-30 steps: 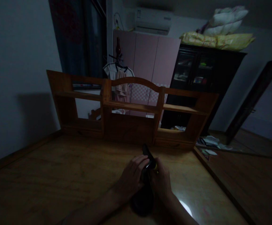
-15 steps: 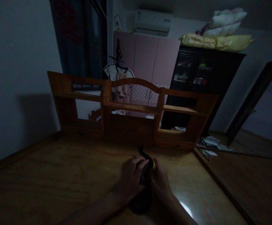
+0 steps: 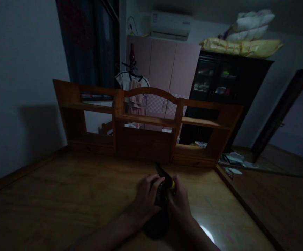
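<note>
My left hand curls its fingers over the narrow middle of a black object, low in the centre of the frame. My right hand, nearly a fist, grips a small yellow piece at the object's right side; it's too dark to tell whether the two are joined. I judge the black object light and pliant, its curving upper end especially, perhaps slick; the narrow middle seems the surest hold. Around my hands spreads a wooden surface, with a wooden shelf unit across mid-frame.
</note>
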Tool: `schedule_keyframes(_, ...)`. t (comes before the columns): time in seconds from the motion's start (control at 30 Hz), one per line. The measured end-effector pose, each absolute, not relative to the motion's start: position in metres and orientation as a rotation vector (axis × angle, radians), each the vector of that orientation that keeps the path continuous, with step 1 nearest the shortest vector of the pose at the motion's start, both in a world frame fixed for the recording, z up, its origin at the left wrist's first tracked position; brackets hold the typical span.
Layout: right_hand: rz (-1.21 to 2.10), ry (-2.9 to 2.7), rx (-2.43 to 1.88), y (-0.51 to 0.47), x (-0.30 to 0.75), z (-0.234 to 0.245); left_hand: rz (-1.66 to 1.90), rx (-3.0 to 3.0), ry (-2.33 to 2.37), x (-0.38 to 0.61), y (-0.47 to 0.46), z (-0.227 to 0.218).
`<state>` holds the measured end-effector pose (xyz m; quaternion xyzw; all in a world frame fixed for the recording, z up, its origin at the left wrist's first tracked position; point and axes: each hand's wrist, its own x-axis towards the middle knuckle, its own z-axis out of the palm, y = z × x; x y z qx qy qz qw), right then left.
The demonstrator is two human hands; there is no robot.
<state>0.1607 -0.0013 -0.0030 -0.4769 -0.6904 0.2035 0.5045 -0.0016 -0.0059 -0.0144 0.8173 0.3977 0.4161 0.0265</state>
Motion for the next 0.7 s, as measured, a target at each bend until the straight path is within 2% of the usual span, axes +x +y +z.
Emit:
schedule_keyframes(0.23,0.592,-1.723,-1.048,-0.0041,0.1603,0.0037,1.262,2.532,1.243,-0.0023,-0.0075,-0.0128)
schedule_keyframes(0.7,0.420,-1.657,-1.194,-0.0019,0.1623,-0.0058,1.250,2.441,1.214,-0.0017,-0.0092,-0.0057)
